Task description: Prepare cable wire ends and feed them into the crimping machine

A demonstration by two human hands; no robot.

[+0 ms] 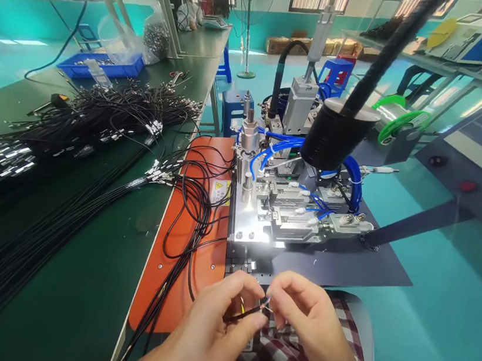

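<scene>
My left hand (222,320) is closed around a black cable (245,313), whose end points to the right. Thin stripped wires come out of that end between the two hands. The fingertips of my right hand (302,307) pinch together at these fine wires. Just beyond my hands stands a metal machine (257,221) with pneumatic cylinders and blue air tubes (290,145). Left of it, a loose bundle of black cables (186,238) lies over an orange board (152,275).
A dark green bench (88,296) on the left carries a large heap of black cables (112,110) and a blue tray (100,65). A black flexible hose (340,131) hangs above the machine. A green wire spool (402,122) and a grey control panel (472,175) stand at right.
</scene>
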